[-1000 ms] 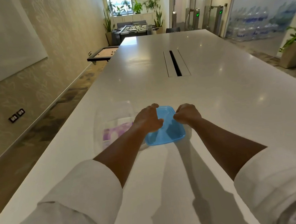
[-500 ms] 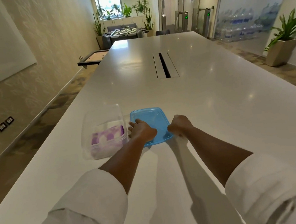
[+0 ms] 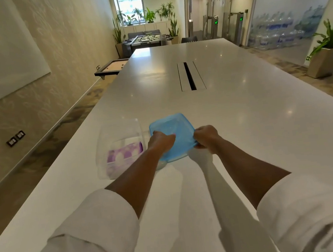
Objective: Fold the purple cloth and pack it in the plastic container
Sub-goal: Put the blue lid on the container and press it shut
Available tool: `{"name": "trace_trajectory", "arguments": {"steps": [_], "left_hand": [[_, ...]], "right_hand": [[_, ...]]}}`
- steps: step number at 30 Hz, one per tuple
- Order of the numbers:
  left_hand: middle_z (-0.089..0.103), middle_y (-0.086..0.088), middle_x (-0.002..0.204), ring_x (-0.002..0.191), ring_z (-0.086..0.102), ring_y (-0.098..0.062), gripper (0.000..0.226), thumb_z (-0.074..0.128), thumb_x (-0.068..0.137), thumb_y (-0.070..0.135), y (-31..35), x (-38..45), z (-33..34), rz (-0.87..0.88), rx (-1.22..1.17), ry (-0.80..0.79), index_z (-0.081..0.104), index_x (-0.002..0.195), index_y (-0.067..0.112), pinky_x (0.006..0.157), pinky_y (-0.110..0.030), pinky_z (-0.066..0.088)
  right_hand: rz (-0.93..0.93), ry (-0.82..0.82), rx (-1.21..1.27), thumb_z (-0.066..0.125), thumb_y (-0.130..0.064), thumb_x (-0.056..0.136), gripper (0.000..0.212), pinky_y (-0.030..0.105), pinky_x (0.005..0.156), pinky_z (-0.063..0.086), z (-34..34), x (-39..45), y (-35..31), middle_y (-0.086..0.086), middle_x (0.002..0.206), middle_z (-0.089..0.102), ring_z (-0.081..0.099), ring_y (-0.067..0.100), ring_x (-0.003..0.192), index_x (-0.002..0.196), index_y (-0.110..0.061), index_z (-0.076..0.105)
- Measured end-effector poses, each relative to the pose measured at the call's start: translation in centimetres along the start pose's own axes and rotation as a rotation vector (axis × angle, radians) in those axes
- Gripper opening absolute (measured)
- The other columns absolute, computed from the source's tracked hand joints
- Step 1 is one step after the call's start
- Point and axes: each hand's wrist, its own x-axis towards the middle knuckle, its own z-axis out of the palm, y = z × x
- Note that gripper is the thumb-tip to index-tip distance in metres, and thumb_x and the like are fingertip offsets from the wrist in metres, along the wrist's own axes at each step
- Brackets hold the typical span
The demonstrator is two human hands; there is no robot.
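now that you've lifted the blue lid [image 3: 174, 137] off the white table [image 3: 242, 118], its near edge is tilted up, your left hand [image 3: 161, 141] and right hand [image 3: 205, 136] both pinching it. the folded purple cloth [image 3: 124, 155] lies inside the clear plastic container [image 3: 121, 148] just left; closing comes next.

The purple cloth [image 3: 124, 154] is folded up small. It has white spots on it. It lies flat at the bottom of the plastic container [image 3: 119, 130]. The container is see-through, has no lid on it, and sits on the white table. The blue lid [image 3: 174, 127] is just to its right, tilted up off the table.
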Motion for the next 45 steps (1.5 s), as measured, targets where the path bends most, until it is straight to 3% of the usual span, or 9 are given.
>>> {"name": "trace_trajectory", "arguments": {"steps": [6,10,13,20,25,28,36,40,45], "left_hand": [[0.054,-0.011,0.137,0.123,0.053,-0.031,0.080,0.046,0.089,0.068,3.6,-0.9,-2.5,0.054,-0.229,-0.063,0.047,0.142,0.008,0.086,-0.036,0.043],[0.036,-0.018,0.154,0.140,0.036,-0.041,0.103,0.029,0.078,0.087,4.9,-1.5,-5.2,-0.030,-0.459,-0.193,0.029,0.152,0.015,0.108,-0.062,0.034],[0.035,-0.022,0.153,0.138,0.037,-0.044,0.107,0.023,0.077,0.088,5.0,-1.5,-7.1,-0.089,-0.663,-0.259,0.024,0.154,0.013,0.109,-0.062,0.034],[0.059,-0.016,0.125,0.086,0.065,-0.029,0.061,0.045,0.095,0.060,2.8,-1.0,-10.3,-0.111,-0.872,-0.185,0.044,0.132,0.012,0.075,-0.042,0.055],[0.063,-0.016,0.122,0.090,0.067,-0.025,0.045,0.049,0.101,0.038,0.0,-0.1,-11.6,-0.082,-0.830,-0.084,0.047,0.134,0.007,0.078,-0.034,0.056],[0.064,-0.016,0.117,0.090,0.066,-0.025,0.042,0.049,0.102,0.029,-1.1,-0.1,-12.5,-0.066,-0.847,-0.033,0.049,0.135,0.003,0.080,-0.039,0.057],[0.066,-0.017,0.112,0.077,0.068,-0.024,0.040,0.052,0.101,0.031,-3.9,-0.6,-15.8,-0.114,-0.927,-0.016,0.053,0.128,0.000,0.047,-0.028,0.058],[0.071,-0.011,0.094,0.058,0.071,-0.015,0.044,0.048,0.100,0.045,-5.4,-0.5,-16.8,-0.144,-0.782,0.002,0.056,0.119,0.006,0.050,-0.020,0.056],[0.068,-0.014,0.113,0.082,0.069,-0.023,0.041,0.047,0.100,0.046,-7.1,0.5,-16.9,-0.160,-0.744,0.056,0.050,0.118,0.009,0.064,-0.028,0.052]], "right_hand": [[-0.497,0.270,-0.046,0.061,-0.011,0.076,0.026,0.036,0.073,0.059,0.9,-0.8,-4.0,0.014,0.085,0.072,0.068,0.027,0.077,0.096,-0.006,0.076],[-0.841,0.333,-0.254,0.065,-0.014,0.081,0.028,0.007,0.060,0.038,2.3,-1.9,-6.7,0.006,0.090,0.066,0.056,0.012,0.070,0.106,-0.008,0.075],[-1.020,0.333,-0.374,0.068,-0.016,0.082,0.023,0.022,0.058,0.043,3.9,-2.7,-7.3,0.006,0.087,0.066,0.056,0.013,0.066,0.102,-0.007,0.075],[-1.286,0.192,-0.529,0.069,-0.036,0.085,0.029,0.032,0.056,0.055,7.2,-5.1,-6.4,0.004,0.087,0.072,0.064,0.017,0.068,0.096,-0.009,0.074],[-1.224,0.167,-0.495,0.065,-0.058,0.081,0.042,0.025,0.057,0.049,8.7,-5.8,-6.1,-0.002,0.085,0.074,0.063,0.012,0.069,0.090,-0.018,0.076],[-1.144,0.231,-0.453,0.063,-0.049,0.086,0.032,0.030,0.063,0.053,9.4,-5.5,-6.3,-0.004,0.088,0.073,0.064,0.014,0.079,0.088,-0.018,0.074],[-0.538,0.029,-0.555,0.056,-0.040,0.091,0.050,0.040,0.101,0.043,10.6,-3.6,-5.6,0.011,0.136,0.052,0.046,0.029,0.128,0.133,-0.013,0.055],[-0.286,-0.126,-0.387,0.056,-0.042,0.089,0.055,0.040,0.101,0.048,11.8,-3.2,-5.2,0.009,0.135,0.057,0.058,0.028,0.119,0.133,-0.009,0.053],[-0.223,-0.182,-0.266,0.053,-0.026,0.085,0.031,0.048,0.086,0.058,13.5,-3.0,-4.9,0.016,0.099,0.071,0.069,0.033,0.093,0.098,-0.003,0.069]]}}
